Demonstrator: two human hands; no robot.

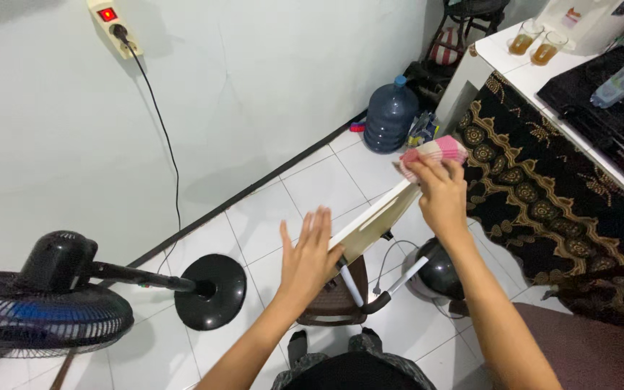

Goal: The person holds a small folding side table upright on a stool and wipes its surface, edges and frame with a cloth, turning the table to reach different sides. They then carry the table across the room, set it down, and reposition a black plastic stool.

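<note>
Wall (269, 79) fills most of the top, white, with a power strip (115, 27) stuck up near the corner and a black cord hanging off it. Below that it's white tile floor (319, 180), where a black standing fan (74, 296) lies tipped over on the left. A dark batik cloth (543, 195) hangs off the tabletop on the right, and a blue water jug (390, 115) stands by the wall.

In the middle, a cream flat board (373, 220) is held tilted above a brown plastic stool (337, 292). Left hand (308, 260) lies flat against the board's lower end, fingers straight and spread, not gripping anything. Right hand (442, 195) has its fingers pinched on a pink checked cloth (435, 152), pressed to the board's upper end.
</note>
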